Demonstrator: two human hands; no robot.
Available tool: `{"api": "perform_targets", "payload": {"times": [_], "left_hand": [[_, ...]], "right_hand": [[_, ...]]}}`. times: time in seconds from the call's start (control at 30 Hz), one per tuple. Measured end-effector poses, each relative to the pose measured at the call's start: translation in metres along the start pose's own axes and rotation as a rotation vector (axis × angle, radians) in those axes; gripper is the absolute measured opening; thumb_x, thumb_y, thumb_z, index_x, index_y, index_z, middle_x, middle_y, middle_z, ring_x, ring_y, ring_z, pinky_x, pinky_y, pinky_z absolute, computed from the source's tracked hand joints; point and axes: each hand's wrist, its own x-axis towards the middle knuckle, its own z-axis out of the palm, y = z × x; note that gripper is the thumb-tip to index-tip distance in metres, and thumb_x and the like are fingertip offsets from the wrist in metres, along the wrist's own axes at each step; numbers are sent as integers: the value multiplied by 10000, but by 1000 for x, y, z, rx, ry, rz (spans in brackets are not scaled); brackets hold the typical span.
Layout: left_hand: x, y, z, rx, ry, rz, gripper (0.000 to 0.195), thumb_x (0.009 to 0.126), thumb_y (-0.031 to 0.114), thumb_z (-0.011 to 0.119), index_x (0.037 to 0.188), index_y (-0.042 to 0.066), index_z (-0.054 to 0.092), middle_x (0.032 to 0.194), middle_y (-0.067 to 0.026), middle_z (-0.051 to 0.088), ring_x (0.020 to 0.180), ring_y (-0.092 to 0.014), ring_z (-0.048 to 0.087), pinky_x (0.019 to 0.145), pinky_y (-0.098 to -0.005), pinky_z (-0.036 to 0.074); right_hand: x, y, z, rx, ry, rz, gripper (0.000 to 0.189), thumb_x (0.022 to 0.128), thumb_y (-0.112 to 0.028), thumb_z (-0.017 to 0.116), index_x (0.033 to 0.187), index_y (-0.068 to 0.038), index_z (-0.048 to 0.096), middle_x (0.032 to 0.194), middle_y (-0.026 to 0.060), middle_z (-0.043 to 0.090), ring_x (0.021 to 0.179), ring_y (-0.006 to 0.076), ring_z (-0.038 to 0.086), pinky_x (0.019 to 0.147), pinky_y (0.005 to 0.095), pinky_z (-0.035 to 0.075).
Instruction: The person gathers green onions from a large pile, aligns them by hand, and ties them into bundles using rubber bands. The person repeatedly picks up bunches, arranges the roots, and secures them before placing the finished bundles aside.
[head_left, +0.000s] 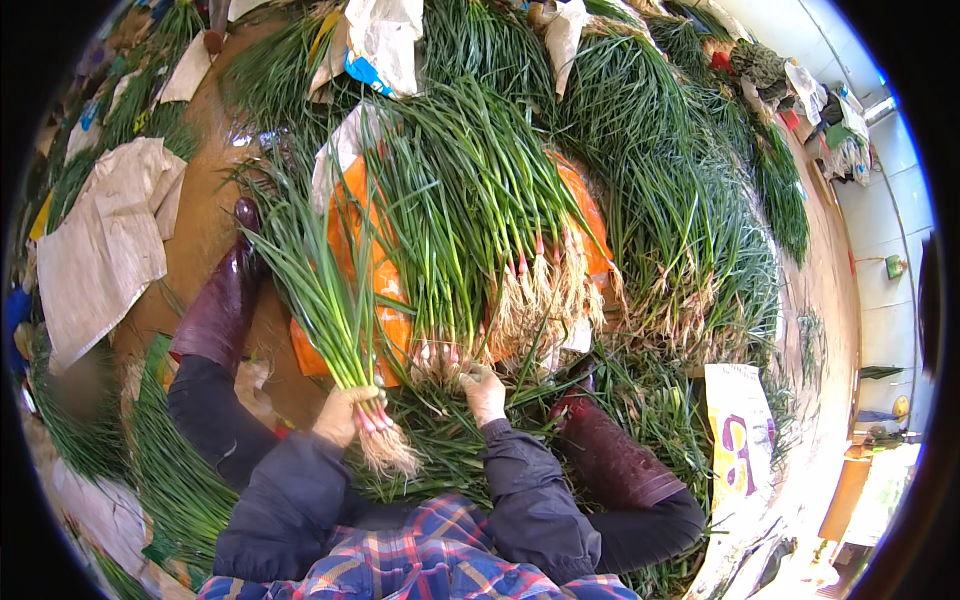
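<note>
My left hand (339, 415) is closed around a bunch of green garlic stalks (341, 341), just above the pinkish bulbs, with the pale roots hanging below the fist. At the root ends of a second row of stalks (442, 300) is my right hand (484, 391), its fingertips touching the roots; whether they pinch one cannot be told. These stalks lie on an orange plastic sheet (307, 349), leaves pointing away from me. Just right of them rests a thicker bunch with long tan roots (529, 304).
Maroon rubber boots (217, 307) flank the work area. Large heaps of green stalks (630, 97) lie ahead and to the right. Loose leaves (435, 469) cover the floor near my lap. Pale woven sacks (109, 240) lie at the left, and a printed sack (739, 435) at the right.
</note>
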Motion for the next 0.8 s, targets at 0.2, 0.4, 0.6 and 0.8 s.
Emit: {"api": "perform_targets", "payload": {"times": [0.2, 0.4, 0.6, 0.8], "left_hand": [[-7, 4, 17, 175, 39, -149, 187, 810, 49, 601, 974, -34, 566, 688, -133, 584, 456, -254, 588, 357, -304, 485], [-14, 18, 22, 142, -109, -150, 305, 820, 68, 591, 1109, -28, 578, 762, -107, 607, 558, -219, 601, 492, -296, 508], [-30, 12, 7, 154, -58, -135, 272, 804, 45, 586, 1063, -37, 603, 762, -93, 625, 641, -188, 616, 558, -288, 523], [-32, 6, -13, 176, 0, -198, 261, 795, 19, 587, 1050, -34, 608, 720, -92, 609, 613, -187, 595, 555, -317, 521]], "right_hand": [[-59, -42, 0, -160, -145, -263, 293, 798, -131, 620, 1083, -63, 625, 886, 133, 655, 780, 233, 635, 713, 326, 486], [-108, -65, -23, -176, -217, -371, 307, 798, -85, 584, 1101, -106, 621, 825, 88, 624, 699, 208, 601, 658, 319, 484], [-115, -53, -39, -43, -185, -556, 200, 781, -14, 573, 961, -53, 652, 904, 79, 649, 745, 175, 625, 659, 276, 492], [-110, -21, -43, -1265, -876, 34, 216, 791, -150, 552, 947, -98, 693, 1002, 123, 659, 905, 275, 640, 687, 392, 511]]}}
